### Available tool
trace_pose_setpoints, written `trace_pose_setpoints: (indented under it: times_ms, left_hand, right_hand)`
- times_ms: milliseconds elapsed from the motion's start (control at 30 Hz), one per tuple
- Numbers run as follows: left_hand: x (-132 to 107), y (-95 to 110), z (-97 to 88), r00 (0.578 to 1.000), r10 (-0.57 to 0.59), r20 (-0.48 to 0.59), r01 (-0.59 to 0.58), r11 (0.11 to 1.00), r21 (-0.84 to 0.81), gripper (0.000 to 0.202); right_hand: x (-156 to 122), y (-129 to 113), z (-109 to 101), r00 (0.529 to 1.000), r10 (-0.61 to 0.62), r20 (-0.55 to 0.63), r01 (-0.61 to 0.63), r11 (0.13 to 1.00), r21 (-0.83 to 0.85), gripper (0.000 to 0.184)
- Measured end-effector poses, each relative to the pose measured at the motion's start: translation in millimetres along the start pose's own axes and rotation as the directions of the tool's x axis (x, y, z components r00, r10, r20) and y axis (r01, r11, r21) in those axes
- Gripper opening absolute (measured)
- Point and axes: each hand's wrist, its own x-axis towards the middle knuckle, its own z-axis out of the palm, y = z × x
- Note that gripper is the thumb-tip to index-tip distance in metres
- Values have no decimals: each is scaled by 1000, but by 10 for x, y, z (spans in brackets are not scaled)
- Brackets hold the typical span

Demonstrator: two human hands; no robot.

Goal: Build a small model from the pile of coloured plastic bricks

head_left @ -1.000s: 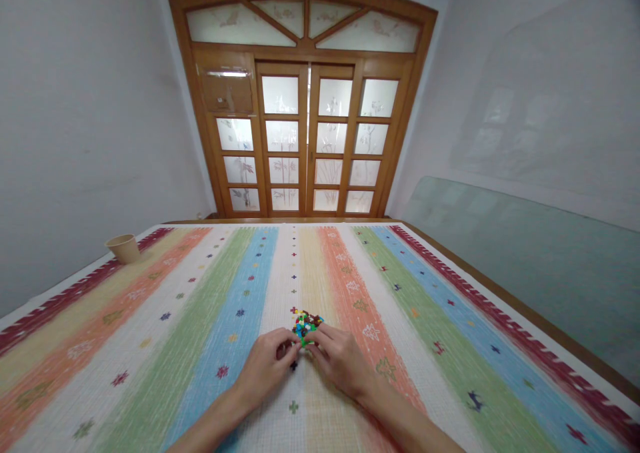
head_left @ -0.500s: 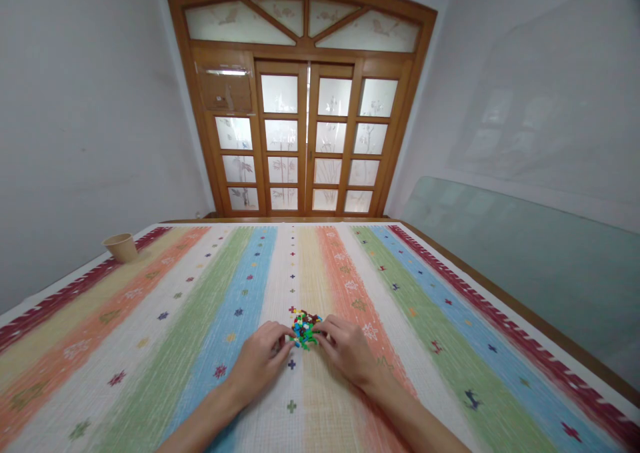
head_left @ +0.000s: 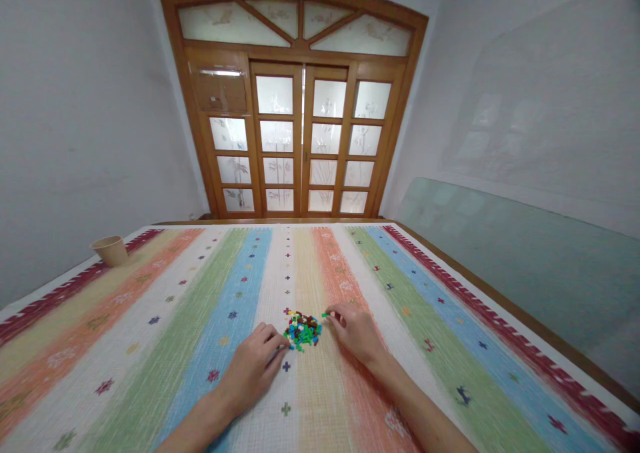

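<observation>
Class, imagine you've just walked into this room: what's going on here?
A person is working with bare hands at a heap of small coloured plastic bricks on a striped woven cloth. The right hand holds a small green piece at its fingertips, beside the heap. The left hand sits at the heap's near edge.

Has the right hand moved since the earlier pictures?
Yes: the right hand has shifted rightward and forward from the dark printed cross, and now sits apart from the brick pile.
</observation>
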Motion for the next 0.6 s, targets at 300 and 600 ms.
trace_pose_setpoints:
  times_ms: [300,600]
  left_hand:
    - [-8,-9,3,1000,1,4,-1,1000,6,22]
    - [-3,10,-16,1000,11,-25,-12,1000,-19,21]
  right_hand:
    - [51,149,-87,989,145,40,-141,985,-98,20]
    - [59,206,-71,987,155,41,-152,985,-87,19]
